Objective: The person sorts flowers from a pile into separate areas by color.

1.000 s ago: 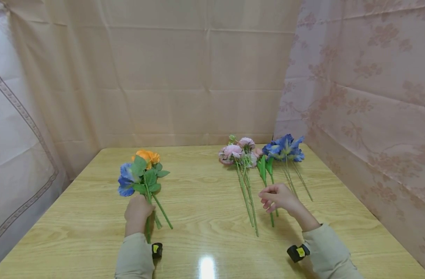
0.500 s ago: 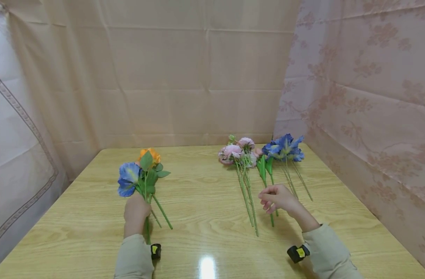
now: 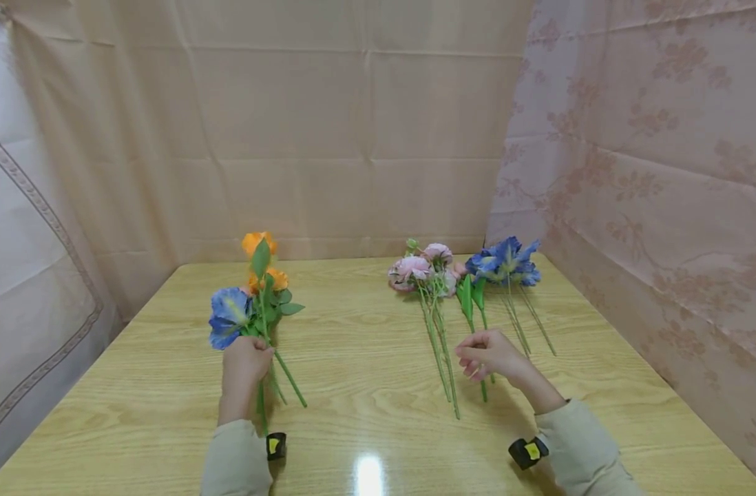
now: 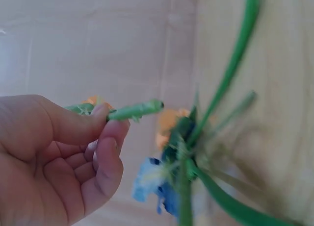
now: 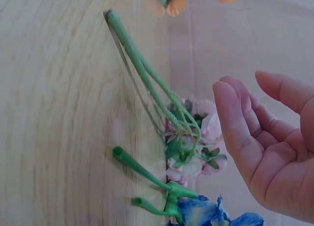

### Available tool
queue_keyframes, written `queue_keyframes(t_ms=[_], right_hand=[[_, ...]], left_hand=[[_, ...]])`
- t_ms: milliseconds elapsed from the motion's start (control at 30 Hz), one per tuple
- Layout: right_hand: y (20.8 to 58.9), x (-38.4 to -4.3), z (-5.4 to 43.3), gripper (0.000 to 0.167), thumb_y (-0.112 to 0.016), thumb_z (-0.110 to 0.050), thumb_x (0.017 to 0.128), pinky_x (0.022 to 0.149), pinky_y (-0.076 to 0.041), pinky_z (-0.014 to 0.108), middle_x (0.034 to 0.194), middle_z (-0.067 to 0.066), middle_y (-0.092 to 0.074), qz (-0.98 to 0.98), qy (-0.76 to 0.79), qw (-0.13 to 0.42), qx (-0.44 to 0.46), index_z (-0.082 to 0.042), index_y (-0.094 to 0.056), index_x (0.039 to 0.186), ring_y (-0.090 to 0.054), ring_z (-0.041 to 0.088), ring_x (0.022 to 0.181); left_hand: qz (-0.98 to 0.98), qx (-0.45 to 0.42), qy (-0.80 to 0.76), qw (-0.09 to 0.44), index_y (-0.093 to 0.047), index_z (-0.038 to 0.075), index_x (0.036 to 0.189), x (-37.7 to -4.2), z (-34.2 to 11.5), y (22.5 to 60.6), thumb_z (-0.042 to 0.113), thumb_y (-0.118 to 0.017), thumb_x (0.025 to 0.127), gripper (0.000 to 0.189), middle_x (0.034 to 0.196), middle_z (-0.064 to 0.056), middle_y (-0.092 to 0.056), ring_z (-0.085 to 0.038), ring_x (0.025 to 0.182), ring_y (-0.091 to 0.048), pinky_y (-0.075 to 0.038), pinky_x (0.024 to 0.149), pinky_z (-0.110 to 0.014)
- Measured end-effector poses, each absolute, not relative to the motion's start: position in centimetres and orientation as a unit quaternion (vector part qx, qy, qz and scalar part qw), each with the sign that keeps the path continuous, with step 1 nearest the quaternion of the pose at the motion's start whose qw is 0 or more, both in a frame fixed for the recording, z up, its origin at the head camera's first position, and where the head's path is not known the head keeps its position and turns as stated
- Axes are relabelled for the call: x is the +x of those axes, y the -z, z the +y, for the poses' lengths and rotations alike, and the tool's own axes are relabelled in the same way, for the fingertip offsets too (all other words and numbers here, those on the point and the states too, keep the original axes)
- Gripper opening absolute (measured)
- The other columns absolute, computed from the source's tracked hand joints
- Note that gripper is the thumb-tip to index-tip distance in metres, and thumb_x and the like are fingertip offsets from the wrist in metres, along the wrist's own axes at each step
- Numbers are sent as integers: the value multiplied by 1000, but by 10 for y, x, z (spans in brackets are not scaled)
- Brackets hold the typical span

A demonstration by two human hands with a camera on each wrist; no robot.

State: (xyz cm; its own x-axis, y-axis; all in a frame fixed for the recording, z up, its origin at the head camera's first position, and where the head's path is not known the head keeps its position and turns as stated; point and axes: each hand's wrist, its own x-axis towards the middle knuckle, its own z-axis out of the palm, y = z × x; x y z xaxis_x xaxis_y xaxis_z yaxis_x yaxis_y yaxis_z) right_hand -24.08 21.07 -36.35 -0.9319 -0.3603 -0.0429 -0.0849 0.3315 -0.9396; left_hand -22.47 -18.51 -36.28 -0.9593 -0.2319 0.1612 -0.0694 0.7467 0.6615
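Observation:
My left hand (image 3: pixel 244 362) pinches the green stem (image 4: pixel 140 110) of an orange flower (image 3: pixel 254 242) between thumb and fingertips. Its bloom stands higher than the other flowers at the left, and the stem's cut end sticks out past the thumb in the left wrist view. Under and beside it lie a second orange flower (image 3: pixel 277 278) and a blue flower (image 3: pixel 228 313), their stems pointing toward me. My right hand (image 3: pixel 492 355) hovers over the stems on the right with loosely bent fingers and holds nothing. Nearest to it are long stems with green leaves (image 3: pixel 467 300).
Several pink flowers (image 3: pixel 412 269) lie at the right middle of the wooden table (image 3: pixel 353 358), with blue flowers (image 3: pixel 508 260) beyond at the far right. Cloth hangings (image 3: pixel 291 138) close in the back and sides. Each sleeve carries a black wrist camera (image 3: pixel 528 452).
My left hand has lifted an orange flower up out of the left pile, so its bloom now stands above the other orange one. The right hand has barely moved.

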Motion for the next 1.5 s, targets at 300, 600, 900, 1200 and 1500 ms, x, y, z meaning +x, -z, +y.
queue_keyframes(t_ms=[300, 600, 900, 1200, 1500], right_hand=[[363, -234, 193, 31, -56, -10, 87, 57, -52, 36, 76, 19, -61, 808, 549, 126, -174, 18, -54, 100, -60, 24, 64], [361, -223, 162, 24, -57, -8, 87, 55, -52, 35, 74, 19, -60, 803, 530, 132, -238, 14, -58, 94, -61, 23, 64], [359, -208, 128, 20, -59, -4, 85, 56, -52, 33, 76, 23, -62, 791, 527, 142, -277, 15, -58, 92, -62, 25, 63], [364, -198, 100, 17, -61, 1, 82, 59, -52, 30, 77, 16, -63, 762, 568, 119, -286, 15, -58, 91, -63, 20, 66], [367, -195, 90, 15, -64, 3, 79, 59, -52, 30, 76, 19, -62, 748, 596, 84, -278, 14, -58, 86, -63, 25, 65]], left_hand=[[-883, 55, 459, 79, -59, -10, 85, -217, -156, 344, 0, -59, 83, 10, 64, -10, -58, -14, 49, -56, -50, 50, -29], [-864, -18, 498, 67, -58, -9, 82, -209, -124, 340, -3, -59, 82, 6, 62, -9, -57, -16, 50, -58, -51, 51, -33], [-841, -101, 529, 60, -57, -6, 76, -202, -92, 340, -7, -61, 80, 6, 61, -7, -57, -19, 50, -59, -51, 49, -31], [-829, -160, 534, 36, -55, -4, 74, -197, -77, 344, -5, -62, 80, 9, 62, -6, -57, -16, 52, -58, -50, 50, -26], [-824, -170, 539, 40, -55, -4, 72, -195, -72, 346, -6, -62, 79, 10, 63, -7, -58, -15, 51, -58, -49, 49, -25]])
